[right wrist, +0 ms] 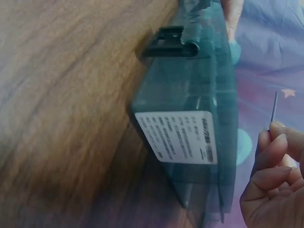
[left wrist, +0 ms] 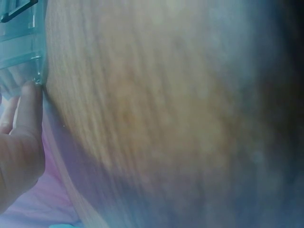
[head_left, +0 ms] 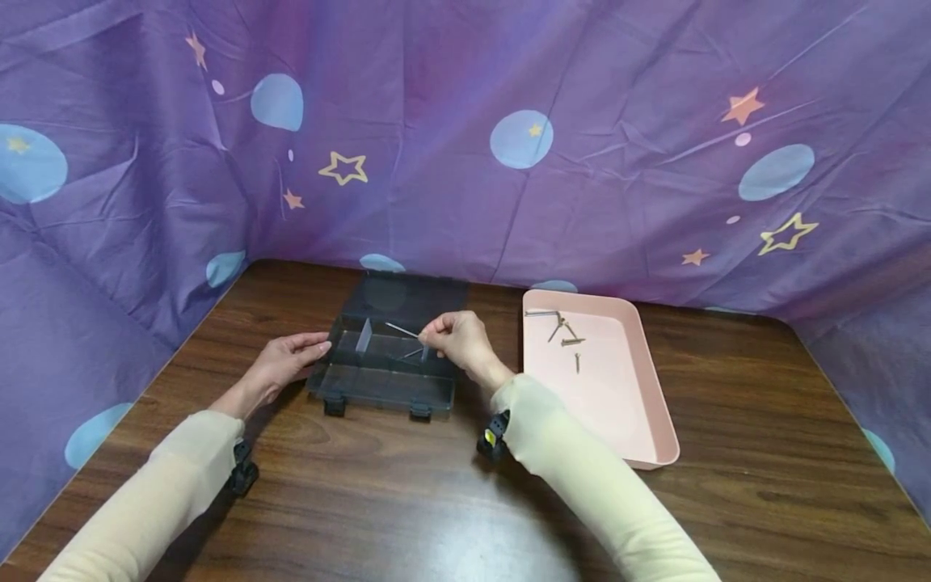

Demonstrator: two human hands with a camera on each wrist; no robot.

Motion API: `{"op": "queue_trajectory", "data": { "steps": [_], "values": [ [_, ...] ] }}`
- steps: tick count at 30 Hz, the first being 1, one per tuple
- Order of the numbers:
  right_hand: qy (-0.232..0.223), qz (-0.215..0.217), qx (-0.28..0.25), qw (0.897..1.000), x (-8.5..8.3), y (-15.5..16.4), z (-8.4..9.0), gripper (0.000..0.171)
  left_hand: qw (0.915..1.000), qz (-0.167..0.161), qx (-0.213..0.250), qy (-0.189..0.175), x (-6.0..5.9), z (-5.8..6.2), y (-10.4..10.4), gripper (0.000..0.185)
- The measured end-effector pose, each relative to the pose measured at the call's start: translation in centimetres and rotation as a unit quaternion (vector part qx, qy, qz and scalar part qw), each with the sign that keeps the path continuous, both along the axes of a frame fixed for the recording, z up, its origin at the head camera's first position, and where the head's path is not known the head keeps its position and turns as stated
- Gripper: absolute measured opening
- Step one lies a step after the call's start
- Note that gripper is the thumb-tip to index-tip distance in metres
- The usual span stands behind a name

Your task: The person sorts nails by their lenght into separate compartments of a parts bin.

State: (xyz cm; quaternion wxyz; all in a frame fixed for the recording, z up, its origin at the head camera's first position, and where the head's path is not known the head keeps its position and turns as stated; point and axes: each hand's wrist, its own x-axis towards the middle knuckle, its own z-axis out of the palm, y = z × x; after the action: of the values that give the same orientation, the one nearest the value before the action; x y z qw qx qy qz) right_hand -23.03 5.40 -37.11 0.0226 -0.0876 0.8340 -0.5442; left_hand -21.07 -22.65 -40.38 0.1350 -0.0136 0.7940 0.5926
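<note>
A dark translucent compartment box [head_left: 385, 388] lies with its lid [head_left: 407, 297] folded back. My left hand [head_left: 287, 361] rests its extended fingers against the box's left side; the left wrist view shows a fingertip at the corner. Over the rear compartment, my right hand [head_left: 461, 343] pinches a thin metal rod [head_left: 402, 330] between thumb and fingers. That rod [right wrist: 274, 110] sticks out straight in the right wrist view, its other end hidden by the fingers. Below it in the box lies another thin metal piece [head_left: 412, 354]. Pale dividers [head_left: 364, 335] stand in the rear row.
To the right, a pink tray [head_left: 650, 380] holds an L-shaped hex key [head_left: 541, 313] and several screws [head_left: 578, 362]. Two black latches [head_left: 334, 406] project from the box's front. A purple patterned cloth [head_left: 451, 202] hangs behind the wooden table [head_left: 378, 501].
</note>
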Motion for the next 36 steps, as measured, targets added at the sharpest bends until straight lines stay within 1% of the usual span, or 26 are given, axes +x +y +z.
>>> {"op": "queue_trajectory", "data": {
  "steps": [4, 9, 16, 25, 31, 36],
  "values": [
    [0.000, -0.010, 0.007, 1.000, 0.1, -0.5, -0.3, 0.007, 1.0000, 0.000, -0.007, 0.001, 0.1, 0.0, 0.0, 0.055],
    [0.002, -0.016, 0.023, 1.000, 0.1, -0.9, -0.3, 0.007, 1.0000, 0.001, -0.008, 0.002, 0.0, 0.0, 0.0, 0.054],
    [0.016, -0.014, 0.057, 0.998, 0.0, -1.4, -0.6, 0.007, 1.0000, 0.001, -0.005, 0.001, 0.1, -0.1, 0.0, 0.055],
    [0.008, -0.009, 0.083, 0.996, 0.1, -1.5, -0.3, 0.008, 1.0000, 0.003, -0.001, 0.001, -0.1, -0.1, 0.0, 0.055],
    [0.006, -0.015, 0.071, 0.997, 0.2, -1.3, -0.3, 0.009, 1.0000, 0.004, -0.002, -0.002, 0.0, 0.1, 0.0, 0.055],
    [-0.005, -0.019, 0.031, 0.999, 0.2, -1.3, -0.5, 0.008, 1.0000, 0.001, -0.005, 0.002, 0.1, 0.0, 0.0, 0.056]
  ]
}}
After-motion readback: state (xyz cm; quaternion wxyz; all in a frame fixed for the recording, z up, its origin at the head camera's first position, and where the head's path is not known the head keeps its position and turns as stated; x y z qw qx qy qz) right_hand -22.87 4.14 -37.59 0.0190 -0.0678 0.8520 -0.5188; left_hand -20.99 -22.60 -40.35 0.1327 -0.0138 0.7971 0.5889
